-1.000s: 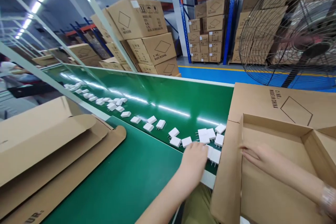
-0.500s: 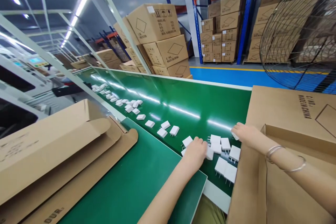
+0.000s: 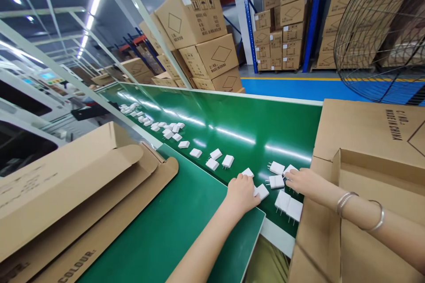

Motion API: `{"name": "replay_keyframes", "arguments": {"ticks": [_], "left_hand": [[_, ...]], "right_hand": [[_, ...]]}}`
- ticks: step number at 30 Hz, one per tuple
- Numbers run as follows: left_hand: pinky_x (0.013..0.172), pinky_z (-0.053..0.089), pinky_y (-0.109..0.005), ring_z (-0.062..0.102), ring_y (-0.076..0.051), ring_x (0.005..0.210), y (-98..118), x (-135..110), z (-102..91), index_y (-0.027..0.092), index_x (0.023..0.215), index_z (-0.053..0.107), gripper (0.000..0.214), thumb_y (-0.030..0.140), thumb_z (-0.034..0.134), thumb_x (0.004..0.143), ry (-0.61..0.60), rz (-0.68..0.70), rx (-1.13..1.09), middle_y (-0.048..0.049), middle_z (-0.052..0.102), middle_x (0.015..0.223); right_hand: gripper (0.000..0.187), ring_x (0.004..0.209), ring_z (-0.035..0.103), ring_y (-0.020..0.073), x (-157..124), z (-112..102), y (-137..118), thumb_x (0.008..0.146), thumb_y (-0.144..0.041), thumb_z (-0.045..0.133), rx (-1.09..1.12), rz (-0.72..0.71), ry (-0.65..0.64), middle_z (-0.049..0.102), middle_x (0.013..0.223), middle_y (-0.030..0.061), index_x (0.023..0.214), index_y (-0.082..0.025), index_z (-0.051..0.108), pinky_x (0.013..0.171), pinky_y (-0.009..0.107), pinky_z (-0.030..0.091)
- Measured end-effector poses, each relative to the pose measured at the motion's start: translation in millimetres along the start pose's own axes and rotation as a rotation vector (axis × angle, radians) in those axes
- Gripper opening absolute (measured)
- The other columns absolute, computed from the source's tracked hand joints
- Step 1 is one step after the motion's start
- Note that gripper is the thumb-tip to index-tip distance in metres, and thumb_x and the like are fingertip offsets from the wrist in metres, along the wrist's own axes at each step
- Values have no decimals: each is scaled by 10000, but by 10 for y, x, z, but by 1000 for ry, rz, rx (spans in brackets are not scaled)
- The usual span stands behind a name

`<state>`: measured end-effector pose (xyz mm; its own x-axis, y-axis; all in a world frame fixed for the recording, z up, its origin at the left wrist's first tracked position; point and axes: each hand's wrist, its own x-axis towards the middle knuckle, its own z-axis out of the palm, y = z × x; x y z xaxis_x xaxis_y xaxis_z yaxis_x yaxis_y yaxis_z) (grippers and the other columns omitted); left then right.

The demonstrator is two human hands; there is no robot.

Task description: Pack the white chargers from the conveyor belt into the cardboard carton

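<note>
White plug chargers (image 3: 276, 181) with metal prongs lie on the green conveyor belt. My left hand (image 3: 241, 193) is curled down over some of them near the belt's near edge. One charger (image 3: 262, 192) shows beside its thumb, another (image 3: 247, 172) just beyond its fingertips. What lies under the palm is hidden. My right hand (image 3: 303, 182), with two silver bangles at the wrist, has its fingers closed on a white charger (image 3: 290, 170) beside the cardboard box. Below that hand, two chargers (image 3: 288, 205) lie side by side.
An open carton (image 3: 375, 159) stands at the right. Folded cardboard (image 3: 83, 190) rests on the green side table (image 3: 159, 216) at left. More chargers (image 3: 172, 128) trail up the belt (image 3: 239, 115). Stacked cartons (image 3: 202, 22) and a wire fan (image 3: 378, 31) stand behind.
My right hand has moved left and down, in among the chargers by the box. My left hand has shifted slightly left, and the chargers near both hands lie differently.
</note>
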<state>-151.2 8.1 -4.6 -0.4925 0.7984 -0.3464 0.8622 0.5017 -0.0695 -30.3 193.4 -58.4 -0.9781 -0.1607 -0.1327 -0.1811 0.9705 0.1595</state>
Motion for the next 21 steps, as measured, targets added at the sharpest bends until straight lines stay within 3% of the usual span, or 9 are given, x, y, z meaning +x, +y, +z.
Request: {"name": "replay_keyframes", "arguments": {"ticks": [3,6,8,10,12,15,17,21], "left_hand": [[826,447,-394,525,-306,1052,106,11,-30,52,1034,631,365,296,532,781,-28,-10,51,-180,629,1060],[842,421,-402,532,-308,1032,171,47,-83,60,975,665,301,255,570,767,-61,-5,110,-190,638,1027],[831,415,-403,553,-313,986,188,69,-123,54,956,673,302,254,617,736,-83,-4,137,-201,644,1005],[816,416,-394,569,-305,946,194,63,-155,58,970,670,330,271,643,720,-82,8,142,-193,651,990],[826,412,-383,559,-288,968,207,21,-156,82,1026,653,351,319,596,774,-43,38,130,-163,649,1009],[897,381,-392,497,-285,1073,268,-61,-71,88,1077,634,409,403,494,855,24,56,114,-152,618,1089],[968,330,-411,442,-303,1141,330,-83,26,61,1076,634,440,416,510,847,42,40,112,-179,579,1161],[992,305,-431,405,-318,1177,462,-33,202,49,1130,595,454,371,554,812,66,22,83,-198,527,1233]], "right_hand": [[103,840,622,169,39,-64,1,853,-48,569,48,61,0,652,918,37,801,-115,627,648,294,530],[143,828,635,216,-99,-197,33,787,0,604,159,122,42,665,935,78,867,-114,639,599,296,513],[222,817,640,235,-300,-298,69,783,-76,645,265,179,93,665,962,95,996,-134,620,587,299,505],[295,781,644,215,-562,-372,84,850,-269,615,372,257,150,665,970,87,1122,-166,566,590,285,510],[391,765,641,199,-850,-399,34,900,-436,507,689,384,217,662,972,81,1200,-187,518,597,272,521],[487,750,617,199,-1244,-358,-211,830,-564,550,1537,580,265,655,887,65,1147,-196,579,594,263,528],[429,731,595,175,-1435,-298,-453,762,-548,657,2005,711,282,649,824,41,1027,-210,657,603,241,522],[250,674,596,119,-1644,-181,-866,645,-368,821,2542,990,391,680,772,-1,839,-244,725,601,193,512]]}}
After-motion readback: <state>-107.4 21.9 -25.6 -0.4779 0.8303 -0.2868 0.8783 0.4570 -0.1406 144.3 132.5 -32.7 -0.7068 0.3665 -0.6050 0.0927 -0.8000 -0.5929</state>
